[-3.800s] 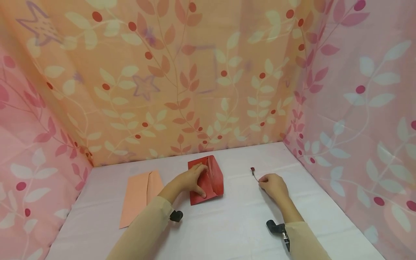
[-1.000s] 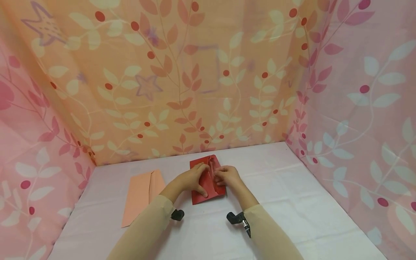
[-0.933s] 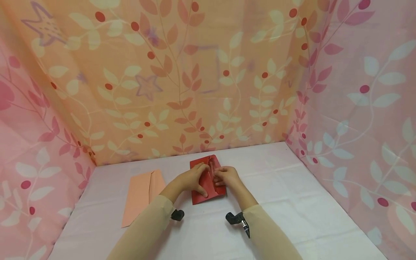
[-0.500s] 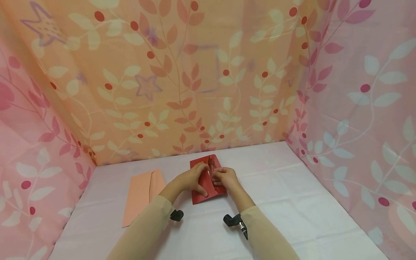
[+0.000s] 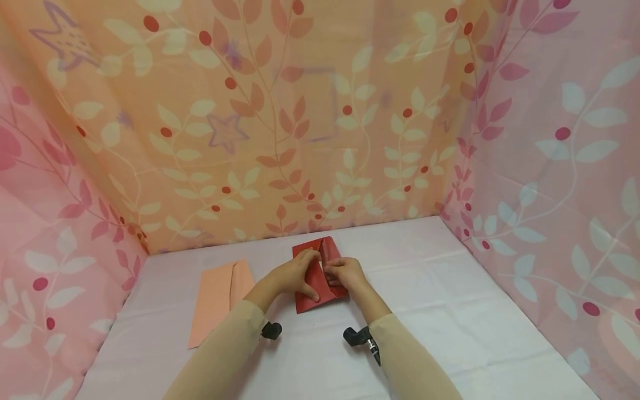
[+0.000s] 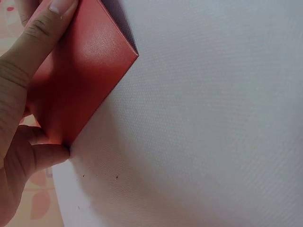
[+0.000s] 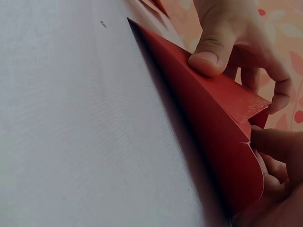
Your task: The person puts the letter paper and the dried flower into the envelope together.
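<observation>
A red envelope [image 5: 316, 276] lies near the back middle of the table, its flap [image 7: 232, 175] folded out toward the right. My left hand [image 5: 290, 276] grips it, thumb pressed on the front and fingers hooked at the edge of the mouth, which gapes a little. Seen from the left wrist, one lower corner of the envelope [image 6: 90, 71] tilts up off the cloth. My right hand [image 5: 349, 274] has its curled fingers and thumb pinched together at the mouth. The small red rose on a thin stem is hidden there, between the fingers and the envelope.
A salmon-coloured envelope [image 5: 212, 303] lies flat to the left, partly behind the left forearm. White cloth [image 5: 425, 322] covers the table. Leaf-patterned curtains [image 5: 280, 139] stand at the back and both sides.
The right hand brought the rose from the table's right side to the envelope. The rose head, showing at the mouth half a second ago, is out of sight now. The left hand stayed put.
</observation>
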The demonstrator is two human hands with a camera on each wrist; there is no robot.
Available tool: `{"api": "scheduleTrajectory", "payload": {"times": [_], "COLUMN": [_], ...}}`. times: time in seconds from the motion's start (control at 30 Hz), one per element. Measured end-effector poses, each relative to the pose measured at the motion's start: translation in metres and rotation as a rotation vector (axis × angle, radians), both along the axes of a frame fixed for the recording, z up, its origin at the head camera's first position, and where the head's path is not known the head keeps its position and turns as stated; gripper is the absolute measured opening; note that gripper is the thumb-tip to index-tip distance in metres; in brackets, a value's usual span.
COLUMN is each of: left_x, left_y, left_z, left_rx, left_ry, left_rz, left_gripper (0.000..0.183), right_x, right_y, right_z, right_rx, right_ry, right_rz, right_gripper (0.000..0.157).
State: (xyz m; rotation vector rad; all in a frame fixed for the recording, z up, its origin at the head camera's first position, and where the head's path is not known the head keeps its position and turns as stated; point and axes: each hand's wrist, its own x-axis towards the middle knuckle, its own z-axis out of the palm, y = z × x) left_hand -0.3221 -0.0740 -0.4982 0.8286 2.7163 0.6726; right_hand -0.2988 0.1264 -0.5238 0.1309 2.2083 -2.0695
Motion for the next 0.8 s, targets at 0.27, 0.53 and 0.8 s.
{"api": "scheduleTrajectory", "payload": {"times": [0.27,0.53,0.8], "left_x": [0.0,0.001,0.0], "left_y": [0.0,0.001,0.0], "left_z": [0.001,0.003,0.002], "left_rx": [0.002,-0.001,-0.006], "left_ry": [-0.012,0.007,0.022], "left_rz": [-0.006,-0.017,-0.031], "left_gripper": [0.112,0.114,0.111], "right_x": [-0.005,-0.008,-0.01], "right_y": [0.001,0.0,-0.003], "right_z": [-0.006,-0.01,-0.01], "right_rx": [0.033,0.135,0.3], "right_ry": [0.012,0.063,0.09], "right_rz": [0.06,0.105,0.127], "right_gripper": [0.027,0.027,0.028]}}
